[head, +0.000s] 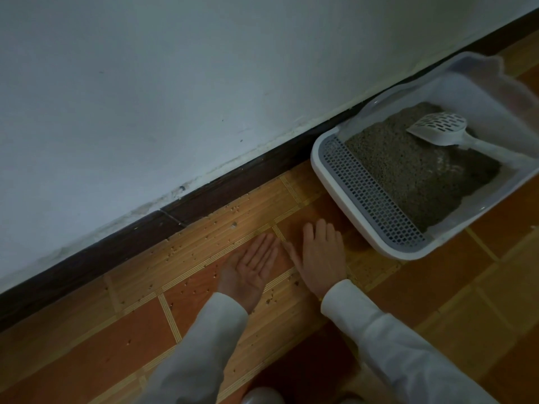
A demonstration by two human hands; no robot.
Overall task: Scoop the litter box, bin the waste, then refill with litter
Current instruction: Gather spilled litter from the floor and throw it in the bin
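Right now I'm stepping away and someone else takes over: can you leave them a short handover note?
Left hand: palm up, open, empty, just above the floor.
Right hand: palm down, open, by the floor beside the left.
Litter box stands by the wall; the scoop lies on its litter.
Stray granules dot the floor tiles.
Done: cannot tell.
Left: gather the granules, scoop, bin the waste, refill. No bin or litter bag in view.

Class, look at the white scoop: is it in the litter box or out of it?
In. The scoop lies on the grey litter inside the litter box, untouched by either hand.
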